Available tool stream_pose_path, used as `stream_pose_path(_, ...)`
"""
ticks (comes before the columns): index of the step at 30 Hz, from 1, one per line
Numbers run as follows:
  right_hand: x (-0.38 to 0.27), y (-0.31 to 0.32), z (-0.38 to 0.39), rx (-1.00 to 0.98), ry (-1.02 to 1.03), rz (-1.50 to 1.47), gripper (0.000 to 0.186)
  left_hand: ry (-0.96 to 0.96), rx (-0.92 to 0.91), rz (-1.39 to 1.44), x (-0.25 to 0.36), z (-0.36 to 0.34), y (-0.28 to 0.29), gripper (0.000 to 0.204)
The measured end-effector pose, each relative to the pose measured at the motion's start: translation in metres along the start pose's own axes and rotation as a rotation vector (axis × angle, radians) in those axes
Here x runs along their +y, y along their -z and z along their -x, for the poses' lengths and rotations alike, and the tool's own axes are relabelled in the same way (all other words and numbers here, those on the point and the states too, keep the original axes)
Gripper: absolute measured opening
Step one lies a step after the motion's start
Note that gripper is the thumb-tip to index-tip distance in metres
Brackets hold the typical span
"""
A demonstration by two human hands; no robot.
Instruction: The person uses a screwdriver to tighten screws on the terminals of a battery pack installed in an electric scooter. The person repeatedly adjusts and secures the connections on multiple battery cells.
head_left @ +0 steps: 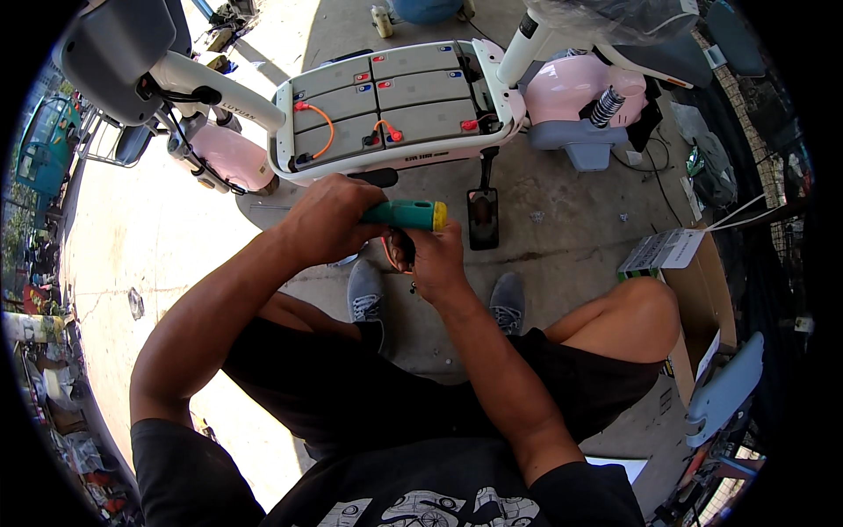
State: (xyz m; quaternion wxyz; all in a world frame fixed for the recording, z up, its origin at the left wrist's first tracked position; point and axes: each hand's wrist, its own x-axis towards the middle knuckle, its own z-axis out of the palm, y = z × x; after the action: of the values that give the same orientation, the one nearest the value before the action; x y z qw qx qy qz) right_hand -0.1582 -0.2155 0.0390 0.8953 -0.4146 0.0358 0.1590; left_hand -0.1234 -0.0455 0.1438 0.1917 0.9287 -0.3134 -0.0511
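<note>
My left hand (329, 220) is closed around a screwdriver (404, 214) with a green handle and a yellow end. Its thin shaft sticks out to the left, past my knuckles. Just beside the handle, my right hand (436, 263) pinches a short orange cable (387, 253); the cable's ends are mostly hidden by my fingers. Beyond both hands lies the frame of a white and pink electric scooter (285, 140), holding several grey batteries (426, 91) with red and blue terminals. One orange jumper cable (331, 128) arcs across the left batteries, and a shorter one (385, 126) sits near the middle.
A pedal (483, 215) hangs from the scooter's near side. The pink rear housing (575, 92) and a coil spring (607, 107) are at the right, the white steering column (219, 92) at the left. An open cardboard box (707, 281) stands by my right knee, near a blue-grey panel (727, 386).
</note>
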Motion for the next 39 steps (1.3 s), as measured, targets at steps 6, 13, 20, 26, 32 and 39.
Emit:
stream_pose_path(6,-0.0019,-0.0015,0.0018,-0.009,0.010,0.016,0.016,0.029,-0.021,-0.067,0.0048,-0.0005,0.0015,0.024)
stream_pose_path(13,-0.0004,-0.0005,0.0013,-0.027,0.008,0.015,0.015,0.007,-0.007,-0.090,0.0046,0.0003,0.0013,0.025)
stream_pose_path(20,0.0032,0.0011,0.0010,-0.051,0.024,-0.022,0.016,-0.022,0.004,-0.083,0.0048,0.0004,0.0018,0.026)
stream_pose_path(26,0.0061,0.0047,-0.0007,-0.117,0.051,-0.046,0.016,-0.035,0.016,-0.070,0.0054,0.0013,0.0030,0.028)
stream_pose_path(32,0.0041,0.0043,0.0004,-0.120,0.050,-0.051,0.018,-0.043,0.025,-0.064,0.0072,0.0012,0.0039,0.028)
stream_pose_path(39,0.0041,0.0044,-0.0006,-0.141,0.043,-0.034,0.022,-0.043,0.030,-0.042,0.0061,0.0028,0.0051,0.027)
